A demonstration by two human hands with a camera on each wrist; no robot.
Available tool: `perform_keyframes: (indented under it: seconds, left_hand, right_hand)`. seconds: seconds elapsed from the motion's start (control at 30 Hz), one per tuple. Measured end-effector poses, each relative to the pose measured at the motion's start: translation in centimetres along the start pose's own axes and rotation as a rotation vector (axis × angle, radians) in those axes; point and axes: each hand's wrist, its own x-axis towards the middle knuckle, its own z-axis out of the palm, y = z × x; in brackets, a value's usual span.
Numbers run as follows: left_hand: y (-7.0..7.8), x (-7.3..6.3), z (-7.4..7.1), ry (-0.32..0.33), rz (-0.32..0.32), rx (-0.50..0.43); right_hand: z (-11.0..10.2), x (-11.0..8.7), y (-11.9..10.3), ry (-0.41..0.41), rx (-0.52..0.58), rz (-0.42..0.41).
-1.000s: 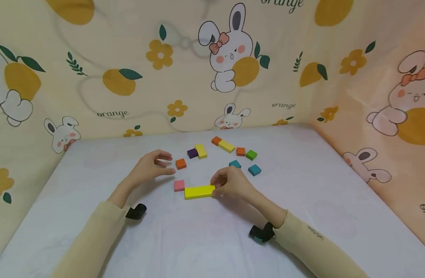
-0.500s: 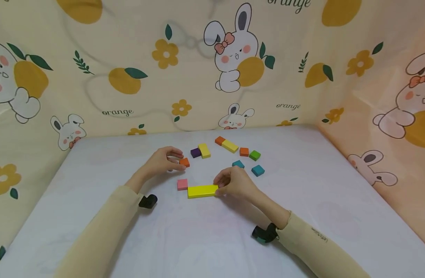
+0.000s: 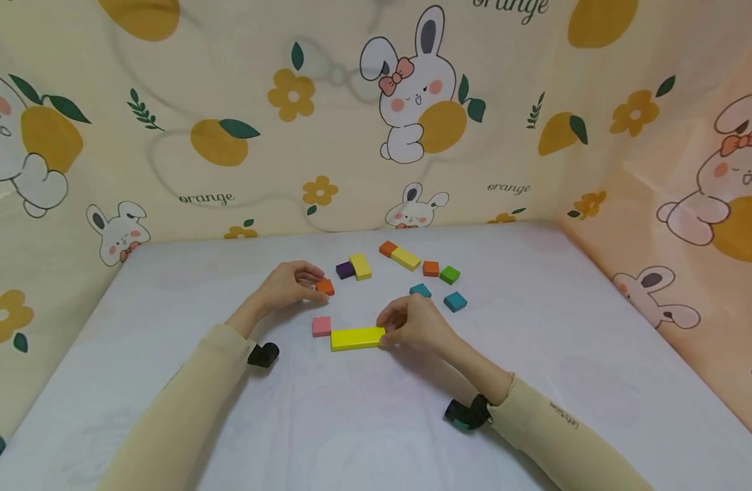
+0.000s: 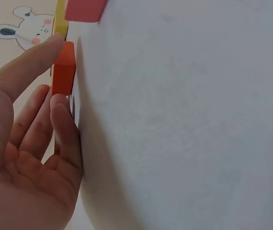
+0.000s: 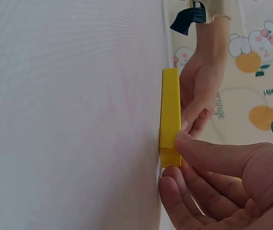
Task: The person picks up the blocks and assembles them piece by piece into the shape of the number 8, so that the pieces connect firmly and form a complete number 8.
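My left hand (image 3: 290,283) reaches to a small orange block (image 3: 325,288) on the white tabletop. In the left wrist view, the thumb lies at one end of this orange block (image 4: 63,72) and a fingertip at the other, so it is pinched between them. With thumb and fingers, my right hand (image 3: 417,322) pinches the right end of a long yellow block (image 3: 356,339), which lies flat. The right wrist view shows the yellow block (image 5: 170,112) end-on, thumb on its upper edge. A pink block (image 3: 321,326) sits against the yellow block's left end.
Behind the hands are a purple block (image 3: 345,270) beside a pale yellow block (image 3: 360,266), and an orange block (image 3: 387,248) touching another pale yellow block (image 3: 406,258). Farther right lie an orange block (image 3: 431,269), a green block (image 3: 450,275) and two blue blocks (image 3: 455,301).
My left hand has moved right and its fingers have come around the small orange block. The right hand keeps its hold on the long yellow block. The head view has shifted slightly.
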Motion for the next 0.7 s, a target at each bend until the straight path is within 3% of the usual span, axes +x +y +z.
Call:
perform_keyframes:
  seconds: [0.7]
  left_hand:
    - [-0.36,0.23,-0.06,0.011,-0.032,-0.038]
  right_hand:
    - [0.0,0.02,-0.04,-0.007,0.015,0.011]
